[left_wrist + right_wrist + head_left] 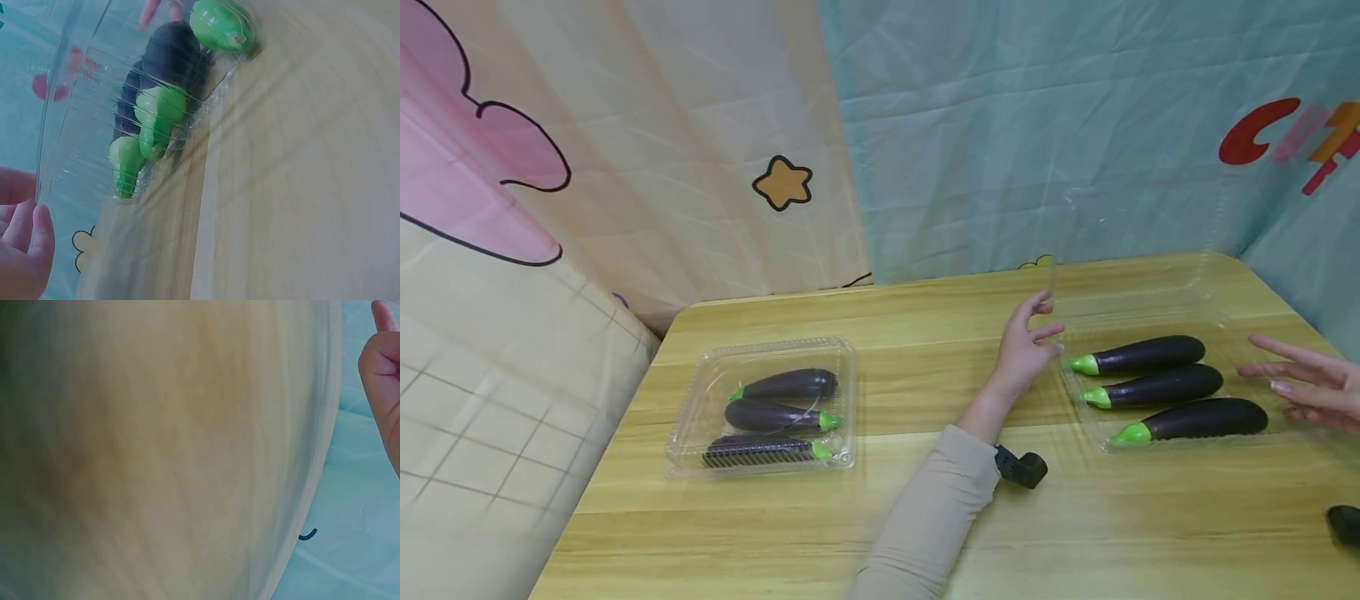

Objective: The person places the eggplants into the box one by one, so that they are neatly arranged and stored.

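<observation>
A clear plastic clamshell box (1105, 446) stands on the right with its transparent lid (1138, 293) raised. Three dark eggplants (1165, 386) with green stem ends lie side by side in its base. My left hand (1024, 350) is at the box's left side, its fingertips at the lid's edge; in the left wrist view, the left hand (22, 240) has loosely bent fingers beside that edge. Fingers spread, my right hand (1318, 383) is just right of the eggplants. Only part of the right hand (384, 381) shows in the right wrist view.
A second clear clamshell box (685, 450), lid down, stands at the left of the wooden table (760, 533) with three eggplants (775, 415) inside. Printed curtains (955, 167) hang behind the table. Black wrist devices (1022, 468) sit by both forearms.
</observation>
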The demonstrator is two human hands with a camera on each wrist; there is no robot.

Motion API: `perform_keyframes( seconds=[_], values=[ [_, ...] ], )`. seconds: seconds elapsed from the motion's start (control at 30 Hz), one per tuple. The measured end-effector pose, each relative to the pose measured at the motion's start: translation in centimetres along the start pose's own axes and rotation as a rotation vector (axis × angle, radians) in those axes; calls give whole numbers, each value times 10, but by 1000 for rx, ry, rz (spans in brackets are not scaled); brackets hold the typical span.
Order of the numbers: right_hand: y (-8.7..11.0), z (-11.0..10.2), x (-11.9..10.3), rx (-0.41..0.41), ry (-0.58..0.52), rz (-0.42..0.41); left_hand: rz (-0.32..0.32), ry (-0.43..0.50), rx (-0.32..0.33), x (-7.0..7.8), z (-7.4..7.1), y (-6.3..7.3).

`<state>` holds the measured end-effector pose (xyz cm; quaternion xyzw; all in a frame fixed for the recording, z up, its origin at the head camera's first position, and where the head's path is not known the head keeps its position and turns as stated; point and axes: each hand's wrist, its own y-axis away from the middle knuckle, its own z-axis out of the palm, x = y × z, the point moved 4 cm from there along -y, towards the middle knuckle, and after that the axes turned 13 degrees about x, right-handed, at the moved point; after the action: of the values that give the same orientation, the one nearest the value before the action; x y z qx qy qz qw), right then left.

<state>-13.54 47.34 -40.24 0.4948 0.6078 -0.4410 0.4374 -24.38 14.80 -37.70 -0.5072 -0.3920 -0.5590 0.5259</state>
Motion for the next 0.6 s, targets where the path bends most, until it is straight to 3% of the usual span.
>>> perform_keyframes(
  seconds=[0.6],
  values=[
    [0, 3, 0, -83, -95, -49, 15, -27, -33, 1, -6, 4]
  ],
)
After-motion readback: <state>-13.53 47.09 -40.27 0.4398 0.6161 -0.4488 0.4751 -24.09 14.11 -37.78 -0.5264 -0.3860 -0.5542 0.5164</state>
